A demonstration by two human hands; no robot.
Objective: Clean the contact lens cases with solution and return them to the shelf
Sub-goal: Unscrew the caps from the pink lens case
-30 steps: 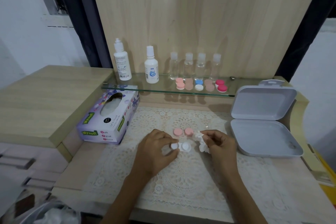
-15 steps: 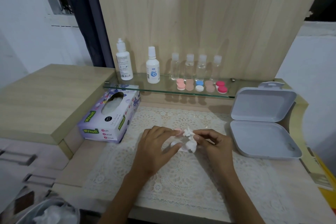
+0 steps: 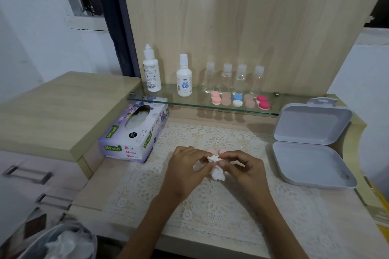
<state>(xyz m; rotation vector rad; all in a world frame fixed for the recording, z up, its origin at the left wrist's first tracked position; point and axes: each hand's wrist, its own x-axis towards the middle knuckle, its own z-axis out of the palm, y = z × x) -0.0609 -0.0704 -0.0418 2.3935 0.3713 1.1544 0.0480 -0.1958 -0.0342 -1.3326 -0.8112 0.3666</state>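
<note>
From my remote seat I saw both hands meeting over the lace mat (image 3: 221, 212), in front of the middle of the glass shelf (image 3: 195, 105). The left hand (image 3: 186, 167) was curled, its fingertips closed on what looked like the white lens case (image 3: 197, 167), though fingers and paper hid most of it, so I could not be sure of the grip. The right hand (image 3: 247, 167) was curled too, thumb and forefinger pinching a crumpled tissue (image 3: 217, 173) pressed against the case. Two loose pink caps (image 3: 211, 150) lay on the mat just behind the fingertips, toward the shelf. On the shelf stood a tall white bottle (image 3: 152, 69) at its left end, a shorter white bottle (image 3: 184, 78) beside it, then four small clear bottles (image 3: 226, 78), with a row of capped lens cases (image 3: 237, 100) along the front edge. Under the shelf's left end sat a tissue box (image 3: 134, 132), white tissue showing in its slot. Below the shelf's right end a grey box (image 3: 311, 162) lay open, lid tilted back. Far in front of the shelf's left end, a bin (image 3: 40, 238) held crumpled white paper (image 3: 67, 244).
</note>
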